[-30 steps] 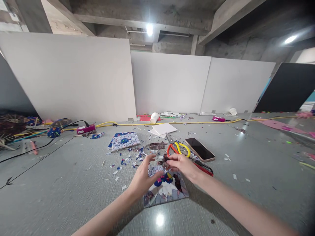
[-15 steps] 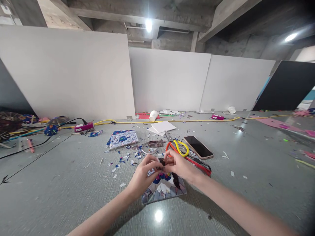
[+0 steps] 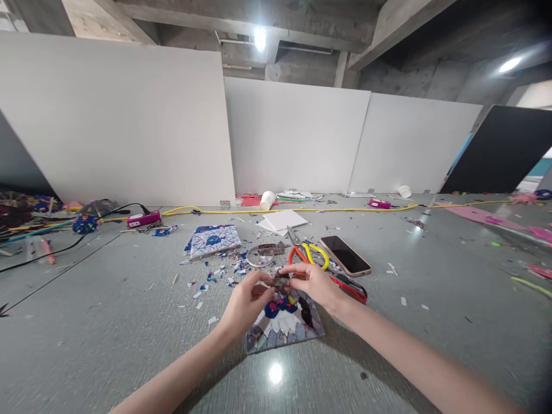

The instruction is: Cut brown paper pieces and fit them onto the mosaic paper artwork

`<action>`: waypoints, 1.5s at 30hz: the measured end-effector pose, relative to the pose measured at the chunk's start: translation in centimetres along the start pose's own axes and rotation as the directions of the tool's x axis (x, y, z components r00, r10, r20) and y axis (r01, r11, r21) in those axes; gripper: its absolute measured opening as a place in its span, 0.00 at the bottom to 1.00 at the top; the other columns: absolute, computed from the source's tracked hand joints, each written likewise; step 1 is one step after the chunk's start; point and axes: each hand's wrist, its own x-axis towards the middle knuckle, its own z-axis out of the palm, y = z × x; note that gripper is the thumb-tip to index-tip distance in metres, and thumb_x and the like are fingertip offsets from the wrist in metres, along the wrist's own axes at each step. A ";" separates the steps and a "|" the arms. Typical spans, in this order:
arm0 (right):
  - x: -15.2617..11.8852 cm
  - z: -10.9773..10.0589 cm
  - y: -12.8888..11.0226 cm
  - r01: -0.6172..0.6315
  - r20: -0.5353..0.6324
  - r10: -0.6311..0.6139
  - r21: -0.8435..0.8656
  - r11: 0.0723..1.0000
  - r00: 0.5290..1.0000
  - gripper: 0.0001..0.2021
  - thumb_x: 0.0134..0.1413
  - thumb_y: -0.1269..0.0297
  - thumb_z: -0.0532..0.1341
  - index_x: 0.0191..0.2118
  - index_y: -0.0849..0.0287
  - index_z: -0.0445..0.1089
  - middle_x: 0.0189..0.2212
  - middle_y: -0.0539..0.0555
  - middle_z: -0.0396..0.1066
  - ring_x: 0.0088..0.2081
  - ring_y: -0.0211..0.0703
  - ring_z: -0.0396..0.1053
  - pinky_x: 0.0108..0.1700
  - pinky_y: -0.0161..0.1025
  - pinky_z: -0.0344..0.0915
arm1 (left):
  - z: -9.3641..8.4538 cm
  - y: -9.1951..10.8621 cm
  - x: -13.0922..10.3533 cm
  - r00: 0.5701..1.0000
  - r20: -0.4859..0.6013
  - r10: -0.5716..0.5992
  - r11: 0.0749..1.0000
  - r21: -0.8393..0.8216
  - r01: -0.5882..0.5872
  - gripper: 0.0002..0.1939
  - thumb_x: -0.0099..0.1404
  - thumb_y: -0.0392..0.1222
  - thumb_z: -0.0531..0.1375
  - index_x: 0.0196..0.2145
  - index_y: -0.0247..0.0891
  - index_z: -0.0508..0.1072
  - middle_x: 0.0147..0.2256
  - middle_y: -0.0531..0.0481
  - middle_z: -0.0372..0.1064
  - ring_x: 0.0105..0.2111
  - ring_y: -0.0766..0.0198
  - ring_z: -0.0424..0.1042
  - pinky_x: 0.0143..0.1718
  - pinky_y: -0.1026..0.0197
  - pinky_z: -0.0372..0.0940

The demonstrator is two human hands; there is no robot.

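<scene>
My left hand (image 3: 245, 300) and my right hand (image 3: 318, 286) pinch a small brownish, see-through patterned fabric scrap (image 3: 282, 282) between them. They hold it over the far edge of a square mosaic board (image 3: 282, 329). On that board are blue, white, grey and dark patches, with pink and yellow spots in the blue. Just beyond my right hand lie scissors (image 3: 317, 256) with red and yellow handles, and a red and black tool (image 3: 351, 287), partly hidden. A roll of clear tape (image 3: 250, 261) rests behind my left hand, beside a longer brownish fabric strip (image 3: 271, 249).
A phone (image 3: 346, 255) lies right of the scissors. Behind are white square boards (image 3: 284, 219) and a blue-and-white mosaic board (image 3: 215, 240). Small scraps (image 3: 209, 277) litter the surface. A yellow cable (image 3: 336, 210) runs before white panels (image 3: 297, 138); a paper cup (image 3: 267, 200) lies there.
My fingers have shifted on the scrap, which shows more spread out between them. The hands sit slightly farther back, uncovering more of the mosaic's blue patches. The whole view has shifted slightly.
</scene>
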 end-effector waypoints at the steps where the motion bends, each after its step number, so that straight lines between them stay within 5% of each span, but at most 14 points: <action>1: 0.1 -0.1 0.0 0.012 -0.008 -0.012 -0.009 1.000 1.000 0.14 0.42 0.71 0.59 0.38 0.57 0.72 0.30 0.50 0.73 0.31 0.39 0.71 0.40 0.39 0.66 | 0.0 0.1 0.1 0.996 0.042 -0.079 0.989 -0.119 0.083 0.10 0.57 0.42 0.57 0.38 0.40 0.66 0.32 0.51 0.65 0.29 0.64 0.71 0.33 0.59 0.65; 4: 0.1 -0.2 0.0 0.089 0.010 -0.089 -0.073 0.993 0.996 0.15 0.42 0.73 0.58 0.39 0.57 0.72 0.35 0.51 0.73 0.36 0.40 0.70 0.42 0.39 0.65 | 0.0 0.3 0.2 0.966 0.170 -0.196 0.882 -0.400 0.249 0.24 0.54 0.44 0.59 0.49 0.43 0.60 0.36 0.48 0.69 0.33 0.61 0.72 0.39 0.56 0.64; 7: -0.1 -0.1 -0.2 0.147 0.075 -0.140 -0.091 0.985 0.987 0.14 0.42 0.74 0.58 0.39 0.57 0.71 0.40 0.52 0.70 0.38 0.39 0.69 0.42 0.37 0.65 | -0.1 0.5 0.3 0.965 0.171 -0.199 0.833 -0.488 0.259 0.22 0.52 0.43 0.61 0.47 0.42 0.66 0.43 0.45 0.68 0.40 0.59 0.69 0.43 0.57 0.61; 13: -0.4 0.1 -0.7 0.137 0.121 -0.126 -0.088 0.987 0.985 0.15 0.43 0.74 0.58 0.40 0.57 0.70 0.42 0.52 0.68 0.33 0.35 0.69 0.40 0.36 0.66 | -0.3 0.2 0.5 0.984 0.027 -0.173 0.872 -0.461 0.166 0.17 0.52 0.40 0.62 0.41 0.40 0.70 0.42 0.47 0.68 0.41 0.61 0.68 0.43 0.60 0.61; 21: -0.7 0.4 -1.1 0.131 0.157 -0.112 -0.110 0.985 0.981 0.07 0.43 0.73 0.59 0.32 0.59 0.71 0.39 0.51 0.68 0.31 0.34 0.68 0.35 0.33 0.65 | -0.1 0.6 0.5 0.982 -0.161 -0.096 0.936 -0.349 0.035 0.08 0.47 0.36 0.63 0.28 0.37 0.68 0.28 0.54 0.66 0.31 0.65 0.68 0.34 0.64 0.62; 29: -0.8 0.3 -0.7 0.076 0.258 -0.024 -0.195 0.978 0.966 0.09 0.43 0.72 0.58 0.34 0.59 0.73 0.30 0.52 0.72 0.30 0.38 0.69 0.35 0.36 0.64 | -0.2 0.3 0.6 0.985 -0.137 -0.102 0.970 -0.233 0.068 0.11 0.49 0.37 0.61 0.33 0.37 0.70 0.23 0.55 0.65 0.26 0.67 0.65 0.28 0.66 0.59; 36: -0.5 -0.6 -1.0 0.124 0.234 -0.057 -0.285 0.950 0.971 0.09 0.44 0.69 0.58 0.33 0.59 0.74 0.33 0.53 0.73 0.35 0.40 0.69 0.38 0.36 0.63 | -0.7 -0.3 0.7 0.987 -0.128 -0.098 0.972 -0.226 0.067 0.08 0.50 0.39 0.60 0.30 0.35 0.74 0.31 0.47 0.71 0.34 0.60 0.68 0.36 0.61 0.60; 45: -0.5 -1.3 -1.3 0.106 0.341 -0.001 -0.292 0.951 0.940 0.10 0.44 0.67 0.60 0.35 0.59 0.74 0.31 0.52 0.74 0.34 0.41 0.69 0.37 0.36 0.64 | -0.1 0.5 0.4 0.975 -0.119 -0.187 0.927 -0.351 0.135 0.14 0.47 0.39 0.63 0.34 0.36 0.68 0.29 0.51 0.69 0.30 0.64 0.69 0.34 0.62 0.62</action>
